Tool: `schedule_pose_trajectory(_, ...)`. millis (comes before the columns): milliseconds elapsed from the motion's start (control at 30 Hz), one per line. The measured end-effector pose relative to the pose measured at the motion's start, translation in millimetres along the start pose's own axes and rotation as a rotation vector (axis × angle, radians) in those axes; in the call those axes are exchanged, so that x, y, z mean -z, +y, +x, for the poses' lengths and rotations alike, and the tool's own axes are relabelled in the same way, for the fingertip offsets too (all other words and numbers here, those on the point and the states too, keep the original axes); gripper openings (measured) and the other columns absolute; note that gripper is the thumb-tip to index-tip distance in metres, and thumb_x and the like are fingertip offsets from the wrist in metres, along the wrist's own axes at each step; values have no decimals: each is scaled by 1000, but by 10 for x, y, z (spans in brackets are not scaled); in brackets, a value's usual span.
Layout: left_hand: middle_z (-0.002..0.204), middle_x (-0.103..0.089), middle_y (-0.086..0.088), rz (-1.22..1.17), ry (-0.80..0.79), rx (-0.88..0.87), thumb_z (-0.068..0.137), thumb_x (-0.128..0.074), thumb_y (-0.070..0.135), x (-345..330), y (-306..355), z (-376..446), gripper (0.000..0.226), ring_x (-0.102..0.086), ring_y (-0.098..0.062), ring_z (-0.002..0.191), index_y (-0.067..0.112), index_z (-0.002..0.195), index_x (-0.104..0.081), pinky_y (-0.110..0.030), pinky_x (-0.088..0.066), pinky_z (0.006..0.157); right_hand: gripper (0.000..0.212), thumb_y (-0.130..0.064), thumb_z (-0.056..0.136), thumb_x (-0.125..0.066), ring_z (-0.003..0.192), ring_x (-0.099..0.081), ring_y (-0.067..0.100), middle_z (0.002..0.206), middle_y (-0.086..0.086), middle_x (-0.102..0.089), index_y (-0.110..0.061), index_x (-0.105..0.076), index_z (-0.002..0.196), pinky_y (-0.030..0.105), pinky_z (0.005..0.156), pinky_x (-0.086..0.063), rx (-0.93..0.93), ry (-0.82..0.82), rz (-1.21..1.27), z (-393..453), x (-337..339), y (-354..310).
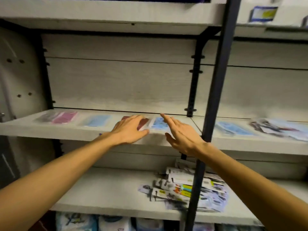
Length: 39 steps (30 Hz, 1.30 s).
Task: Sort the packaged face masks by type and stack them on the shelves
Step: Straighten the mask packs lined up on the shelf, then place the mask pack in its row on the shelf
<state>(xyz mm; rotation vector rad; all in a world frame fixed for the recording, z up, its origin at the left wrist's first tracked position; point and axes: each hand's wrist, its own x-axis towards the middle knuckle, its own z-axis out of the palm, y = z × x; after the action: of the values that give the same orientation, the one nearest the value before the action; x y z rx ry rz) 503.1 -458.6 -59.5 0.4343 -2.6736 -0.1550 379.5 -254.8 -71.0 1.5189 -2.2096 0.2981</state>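
**A:** What is standing in front of you?

**B:** I am facing a tall pale wood-grain shelving unit (116, 80) with a dark metal upright post (215, 90) running down its right part. My arms are reaching to the middle shelf (66, 130), where flat clear-wrapped mask packs are lying in a row.

**A:** And lower down?

**B:** A loose heap of white carded packs with bright labels (185, 189) is lying on the lower shelf (103, 194), spreading behind the post. Under that, more wrapped goods are showing, too blurred to tell what they are.

**A:** Which packs are sitting on the middle shelf?

**B:** From the left: a grey pack (45, 117) touching a pink pack (65, 117), then a plain light-blue pack (96, 120) lying apart, then a dark red pack (143, 122), then a blue patterned pack (158, 125) just beside it. Right of the post, another blue pack (233, 128) and a white pack with dark print (276, 126) are lying.

**A:** What are your hands doing?

**B:** My left hand (128, 130) is lying flat over the dark red pack, fingers straight and together, the grip holding nothing. My right hand (181, 135) is hovering over the blue patterned pack, fingers spread, forefinger pointing toward the back panel; whether it is touching the pack I cannot tell.
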Motion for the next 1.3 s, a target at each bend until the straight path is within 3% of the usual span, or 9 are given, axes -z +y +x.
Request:
schedule_pose_trajectory(100, 133, -64, 4, -144, 9, -52, 90, -64, 50, -124, 679, 46, 55, -63, -19, 109, 28, 140, -54, -29, -46, 82, 74, -27, 98, -54, 123, -56, 30, 149, 8, -49, -21, -14, 160, 40, 97, -48, -62, 15, -73, -632, 299, 432)
schedule_pose_trajectory(200, 119, -69, 12, -186, -39, -155, 90, -63, 46, -196, 1316, 95, 48, -65, -13, 95, 30, 134, -57, -35, -54, 87, 68, -27, 99, -55, 125, -56, 30, 148, 9, -49, -18, -23, 158, 43, 103, -46, -154, 25, -120, -1160, 563, 882)
schedule_pose_trajectory(367, 110, -72, 12, -115, -107, -358, 92, -59, 48, -391, 2318, 265, 38, -67, -15, 99, 31, 127, -62, -43, -56, 89, 67, -31, 98, -56, 118, -61, 29, 150, 9, -49, -16, -25, 156, 43, 98, -47, -396, 113, -82, -1801, 888, 1558)
schedule_pose_trajectory(533, 116, -71, 13, -60, -87, -502, 91, -57, 47, -716, 3205, 603, 39, -66, -17, 104, 32, 126, -64, -35, -53, 87, 69, -34, 97, -58, 127, -55, 29, 152, 8, -46, -17, -26, 155, 44, 106, -43, -504, 46, -164, -2285, 1006, 2216)
schedule_pose_trajectory(767, 132, -62, 1, -15, -70, -549, 91, -55, 44, -1321, 4020, 1441, 38, -54, -24, 123, 29, 127, -60, -37, -46, 95, 64, -35, 95, -57, 135, -46, 25, 151, 2, -48, -25, -32, 153, 41, 108, -40, -557, 13, -232, -2569, 953, 3361)
schedule_pose_trajectory(933, 126, -62, 2, 23, -81, -561, 89, -55, 41, -1592, 4504, 2112, 35, -56, -24, 118, 28, 121, -60, -35, -44, 88, 59, -37, 97, -55, 131, -47, 24, 147, 2, -51, -24, -36, 151, 36, 105, -39, -601, -62, -230, -2583, 958, 4286)
schedule_pose_trajectory(1300, 141, -56, 0, 18, -125, -451, 95, -54, 43, -2087, 5060, 2991, 49, -55, -25, 124, 23, 139, -52, -36, -44, 95, 57, -45, 101, -49, 132, -48, 27, 148, 6, -50, -18, -38, 150, 40, 104, -44, -707, -60, -144, -2375, 873, 5582)
